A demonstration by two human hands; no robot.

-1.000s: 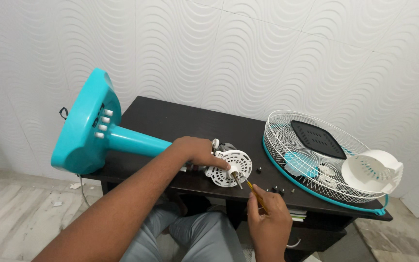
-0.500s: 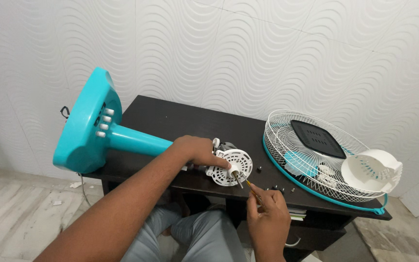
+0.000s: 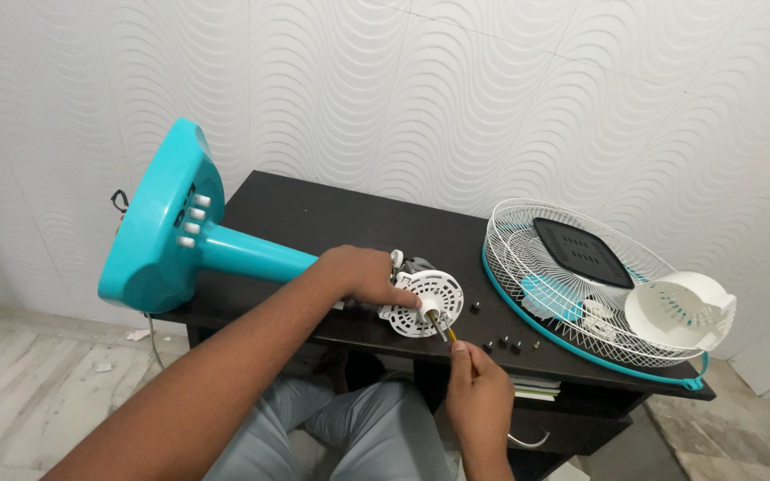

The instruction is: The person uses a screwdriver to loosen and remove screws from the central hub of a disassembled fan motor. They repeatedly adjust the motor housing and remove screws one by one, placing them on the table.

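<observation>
- Left hand (image 3: 363, 278): fingers closed around the fan motor (image 3: 421, 303), which lies on the dark bench (image 3: 314, 218).
- Right hand (image 3: 479, 392): fingers grip a screwdriver (image 3: 446, 330), tip at the motor's white faceplate.
- Loose screws (image 3: 503, 342) lie beside the wire fan guard (image 3: 581, 276).

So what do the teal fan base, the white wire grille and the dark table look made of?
Teal fan base and stem: moulded plastic by its smooth, even sheen. White wire grille: thin metal wire, probably coated white. Dark table: wood or laminate, matt, faint grain.
</observation>
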